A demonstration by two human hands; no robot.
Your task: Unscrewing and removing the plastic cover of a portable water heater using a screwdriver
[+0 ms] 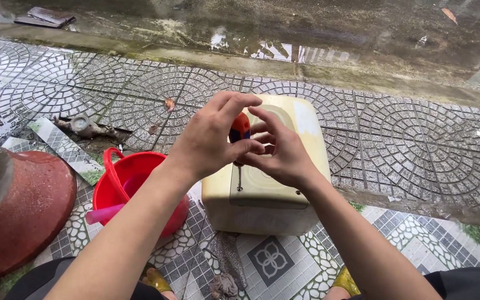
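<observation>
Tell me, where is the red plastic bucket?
In the head view, the red plastic bucket sits on the tiled floor at lower left, under the left hand, beside the cream boxy appliance.

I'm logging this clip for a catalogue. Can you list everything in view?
box: one, cream, on the tiled floor, centre
screwdriver: one, orange and dark handle, upright over the box
bucket: one, red, left of the box
pink handle: one, sticking out of the bucket
round base: one, dark red, far left
rag: one, grey, floor below the box
left hand: one, gripping the screwdriver
right hand: one, on the screwdriver
</observation>
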